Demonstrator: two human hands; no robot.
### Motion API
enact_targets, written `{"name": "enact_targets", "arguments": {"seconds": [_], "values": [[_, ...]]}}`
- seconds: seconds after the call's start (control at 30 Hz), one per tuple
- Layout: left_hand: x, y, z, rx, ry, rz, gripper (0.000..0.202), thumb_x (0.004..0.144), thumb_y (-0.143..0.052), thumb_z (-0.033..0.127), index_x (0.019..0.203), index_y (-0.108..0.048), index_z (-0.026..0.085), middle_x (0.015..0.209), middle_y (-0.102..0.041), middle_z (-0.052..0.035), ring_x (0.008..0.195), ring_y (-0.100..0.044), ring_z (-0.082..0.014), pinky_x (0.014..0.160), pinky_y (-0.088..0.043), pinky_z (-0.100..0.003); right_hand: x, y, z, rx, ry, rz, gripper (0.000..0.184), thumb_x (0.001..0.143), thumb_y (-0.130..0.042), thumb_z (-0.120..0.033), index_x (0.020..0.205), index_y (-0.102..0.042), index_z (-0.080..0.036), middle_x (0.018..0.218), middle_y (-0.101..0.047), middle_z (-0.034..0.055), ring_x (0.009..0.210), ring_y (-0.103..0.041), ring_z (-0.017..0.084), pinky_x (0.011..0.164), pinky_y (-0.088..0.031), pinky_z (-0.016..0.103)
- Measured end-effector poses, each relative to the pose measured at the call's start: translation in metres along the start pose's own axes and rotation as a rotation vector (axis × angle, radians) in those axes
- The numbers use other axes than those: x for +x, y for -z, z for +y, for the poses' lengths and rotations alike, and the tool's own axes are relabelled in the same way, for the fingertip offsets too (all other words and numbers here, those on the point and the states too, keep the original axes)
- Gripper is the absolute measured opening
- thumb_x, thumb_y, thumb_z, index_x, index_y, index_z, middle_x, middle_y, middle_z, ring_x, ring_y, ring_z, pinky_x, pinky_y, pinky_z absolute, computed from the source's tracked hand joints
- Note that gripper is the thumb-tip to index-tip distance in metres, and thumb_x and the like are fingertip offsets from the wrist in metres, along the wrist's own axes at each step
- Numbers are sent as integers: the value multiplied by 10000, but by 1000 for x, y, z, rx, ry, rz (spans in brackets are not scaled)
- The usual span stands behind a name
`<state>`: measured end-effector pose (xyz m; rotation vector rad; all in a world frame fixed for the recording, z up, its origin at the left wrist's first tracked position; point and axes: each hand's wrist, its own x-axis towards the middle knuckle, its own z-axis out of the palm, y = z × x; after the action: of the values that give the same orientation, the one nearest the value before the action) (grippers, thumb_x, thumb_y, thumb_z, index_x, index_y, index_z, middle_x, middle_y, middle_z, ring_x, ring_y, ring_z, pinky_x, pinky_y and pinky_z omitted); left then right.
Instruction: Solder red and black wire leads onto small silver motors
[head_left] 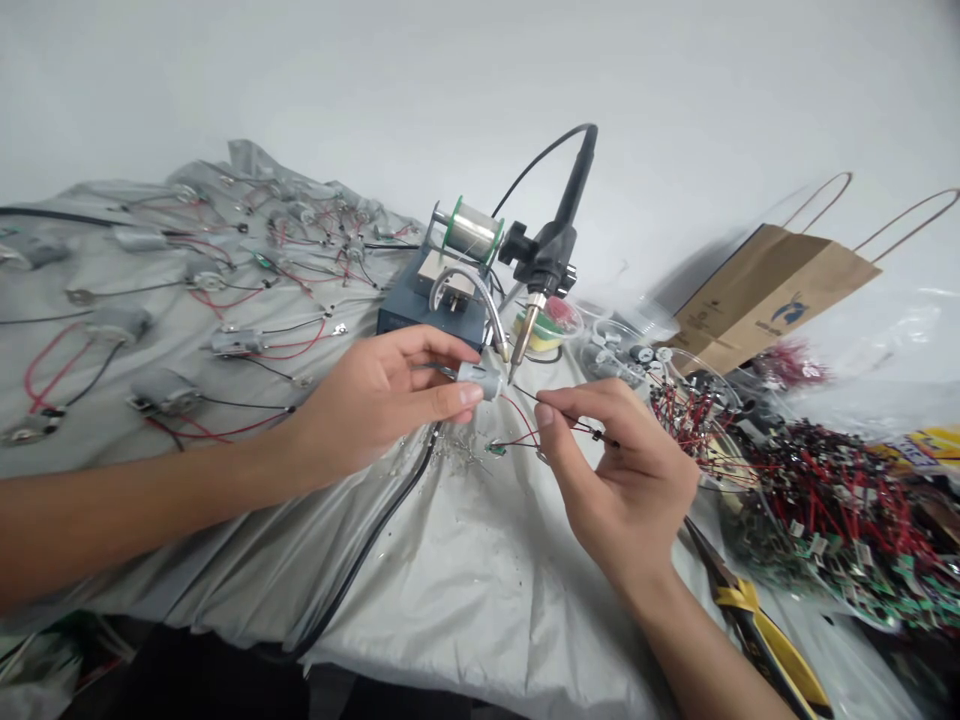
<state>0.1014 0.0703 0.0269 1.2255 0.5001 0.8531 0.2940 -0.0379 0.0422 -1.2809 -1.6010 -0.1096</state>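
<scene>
My left hand (390, 395) pinches a small grey motor (484, 378) between thumb and fingers, holding it right under the tip of a soldering iron (551, 255) clamped in a stand. My right hand (615, 470) is closed on thin red and black wires (559, 415) that run toward the motor and down to a small green board (496, 447). A curved metal feed tube (484, 305) ends beside the iron's tip. Behind it stands a blue-grey soldering station (416, 300) with a solder spool (472, 230).
Several finished motors with red and black leads (225, 345) lie across the grey sheet at left. Bowls and piles of wired parts (817, 500) fill the right. Yellow-handled pliers (765, 630) lie by my right forearm. A brown paper bag (772, 290) stands behind. A black cable (360, 560) crosses the sheet.
</scene>
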Motion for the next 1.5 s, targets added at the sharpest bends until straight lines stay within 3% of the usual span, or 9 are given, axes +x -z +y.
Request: {"name": "enact_targets", "arguments": {"seconds": [0.5,0.87,1.1,1.5], "values": [[4,-1,-4,38,-27,27,216,840,-895,201,1007,-758,201,792,-761,30,721,-763,-127,698,-628,-204,2,-1,-2,-21,-32,-23,112,971,-719,-128,950,-767,-227,842,-736,-5,735,-643,149,664,-501,328],[2,-1,-3,24,-14,19,193,871,-877,163,1020,-763,212,793,-763,49,715,-761,-94,701,-618,-158,1,-1,-2,-30,-33,-30,105,984,-717,-130,948,-756,-221,848,-733,-10,751,-642,141,685,-489,321],[2,0,-4,48,-14,26,208,856,-880,197,1023,-759,220,828,-780,23,744,-777,-142,726,-645,-227,1,-1,0,-6,-27,-24,102,982,-721,-136,961,-759,-228,849,-731,-12,731,-638,142,671,-487,325],[2,-2,-3,38,-10,37,203,856,-885,172,1016,-766,205,842,-776,28,723,-768,-117,722,-646,-201,1,-1,-1,-4,-41,-27,92,981,-726,-121,959,-761,-204,853,-729,-13,752,-636,122,676,-474,306]]}}
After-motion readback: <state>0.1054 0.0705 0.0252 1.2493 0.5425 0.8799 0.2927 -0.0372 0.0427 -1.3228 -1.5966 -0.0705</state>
